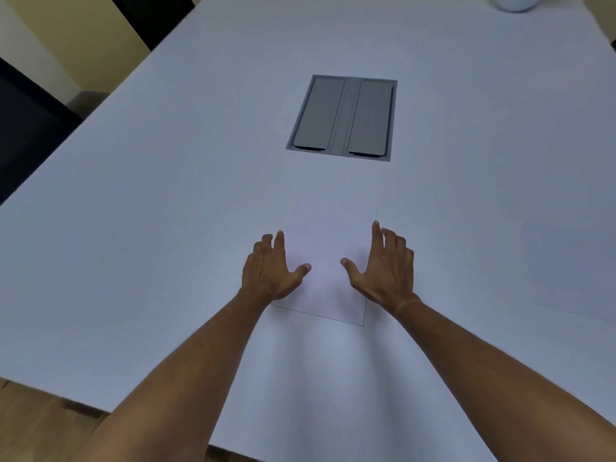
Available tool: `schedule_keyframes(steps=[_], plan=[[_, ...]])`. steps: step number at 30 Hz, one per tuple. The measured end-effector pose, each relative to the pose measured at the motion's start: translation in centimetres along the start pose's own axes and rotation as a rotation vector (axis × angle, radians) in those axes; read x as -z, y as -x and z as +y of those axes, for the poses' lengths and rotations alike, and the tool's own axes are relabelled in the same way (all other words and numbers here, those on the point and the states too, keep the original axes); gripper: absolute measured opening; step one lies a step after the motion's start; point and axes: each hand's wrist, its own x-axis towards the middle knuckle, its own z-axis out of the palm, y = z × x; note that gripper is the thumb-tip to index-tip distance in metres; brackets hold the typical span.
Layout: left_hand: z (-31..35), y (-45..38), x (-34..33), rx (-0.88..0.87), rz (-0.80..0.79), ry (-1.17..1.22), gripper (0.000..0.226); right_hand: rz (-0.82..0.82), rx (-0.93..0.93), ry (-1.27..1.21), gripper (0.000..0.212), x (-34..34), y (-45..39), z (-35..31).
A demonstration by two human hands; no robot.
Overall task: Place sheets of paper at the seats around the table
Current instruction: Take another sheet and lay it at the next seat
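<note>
While flat rect. paper sheet (328,261) lies on smooth table (166,228) | left hand (271,271) & right hand (383,271) spread, released

A white sheet of paper (328,261) lay flat on the pale desk (166,228), near the front edge. The left hand (271,268) and right hand (383,268) were over its two sides, fingers (376,233) spread and relaxed. Beyond it sat a grey hatch with two flaps (343,118). A second sheet (573,268) lay at the right edge, and a white rounded object (515,1) at the far right corner.
</note>
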Motion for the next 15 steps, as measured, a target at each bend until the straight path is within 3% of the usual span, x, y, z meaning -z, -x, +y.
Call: schedule_keyframes(steps=[6, 11, 15], plan=[[-1.6, -3.4, -0.5, 0.022, -0.066, 0.142, 0.091, -0.061, -0.174, -0.066, 0.089, -1.6, -1.2, -1.8], [-3.6, -6.0, -1.5, 0.071, -0.136, 0.271, 0.079, -0.148, -0.470, -0.292, 0.075, -2.8, -1.9, -2.8], [-3.7, -7.4, -2.3, 0.077, -0.175, 0.309, 0.063, -0.208, -0.639, -0.333, 0.068, -3.3, -2.3, -2.9]])
